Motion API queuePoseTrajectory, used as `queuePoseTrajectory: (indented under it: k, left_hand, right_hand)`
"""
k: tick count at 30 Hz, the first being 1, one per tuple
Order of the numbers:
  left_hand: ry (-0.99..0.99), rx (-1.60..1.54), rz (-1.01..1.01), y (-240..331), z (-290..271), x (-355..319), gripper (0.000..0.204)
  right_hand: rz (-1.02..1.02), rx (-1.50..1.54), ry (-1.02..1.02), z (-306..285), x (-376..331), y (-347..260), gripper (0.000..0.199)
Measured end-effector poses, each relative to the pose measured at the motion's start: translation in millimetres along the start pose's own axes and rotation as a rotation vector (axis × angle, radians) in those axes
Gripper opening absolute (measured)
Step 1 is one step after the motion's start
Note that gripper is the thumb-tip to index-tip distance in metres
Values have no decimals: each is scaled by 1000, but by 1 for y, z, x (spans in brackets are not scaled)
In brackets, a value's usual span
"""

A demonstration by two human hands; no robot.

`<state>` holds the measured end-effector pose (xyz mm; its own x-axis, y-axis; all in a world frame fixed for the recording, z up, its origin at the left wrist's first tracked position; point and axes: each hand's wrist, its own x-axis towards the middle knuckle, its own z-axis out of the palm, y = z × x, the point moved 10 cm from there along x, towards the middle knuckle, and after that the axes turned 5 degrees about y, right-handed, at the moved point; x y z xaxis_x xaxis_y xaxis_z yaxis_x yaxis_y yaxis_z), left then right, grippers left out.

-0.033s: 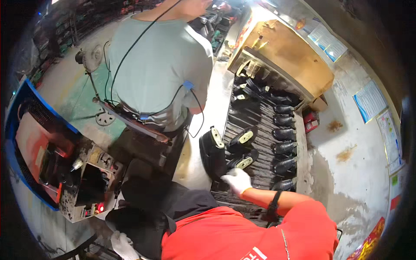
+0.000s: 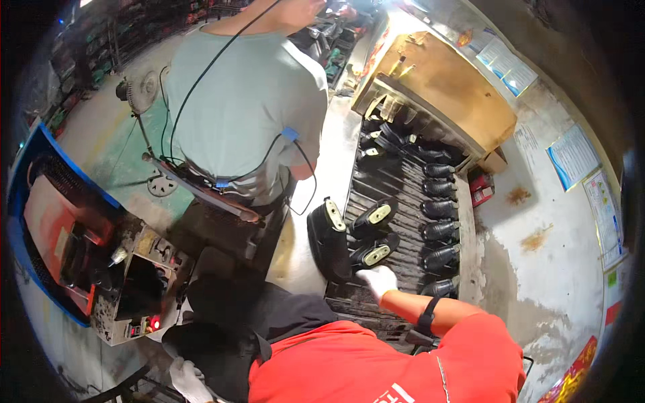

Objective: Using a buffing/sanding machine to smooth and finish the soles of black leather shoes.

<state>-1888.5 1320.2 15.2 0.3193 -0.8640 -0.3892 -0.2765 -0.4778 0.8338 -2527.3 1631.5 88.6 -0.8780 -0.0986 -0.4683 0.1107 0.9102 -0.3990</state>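
I see my right hand (image 2: 377, 281), gloved in white, resting on the black boots (image 2: 368, 236) that lie soles-up at the near end of the slatted conveyor (image 2: 393, 191); whether its fingers are closed around one I cannot tell. I judge the work well underway: a row of boots (image 2: 440, 218) already lines the belt's right side, and these three are not yet placed. My left hand (image 2: 187, 377) hangs low, half hidden by my red shirt (image 2: 376, 366), grip unclear. A co-worker (image 2: 245, 107) blocks the bench (image 2: 440, 84).
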Motion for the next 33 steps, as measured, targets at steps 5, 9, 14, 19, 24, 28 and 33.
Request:
queuePoseTrajectory:
  k: [5,9,14,19,24,28,33]
  left_hand:
    - [-68,234,-3,30,25,19,22]
    - [-46,351,426,68,46,11,31]
    - [24,326,415,57,57,11,28]
    - [62,137,387,43,47,11,25]
    - [37,145,370,47,15,16,21]
    - [-9,68,369,24,27,41,24]
    - [-71,14,304,21,35,36,26]
  right_hand:
    - [342,480,327,6,115,61,82]
    - [304,-182,254,30,183,78,70]
    - [287,642,21,-20,202,181,20]
    - [364,612,-221,-66,140,208,20]
    - [241,174,-356,-129,-23,63,23]
    - [-105,-279,-386,-145,-103,-63,37]
    - [-632,-507,-315,-79,-121,-169,67]
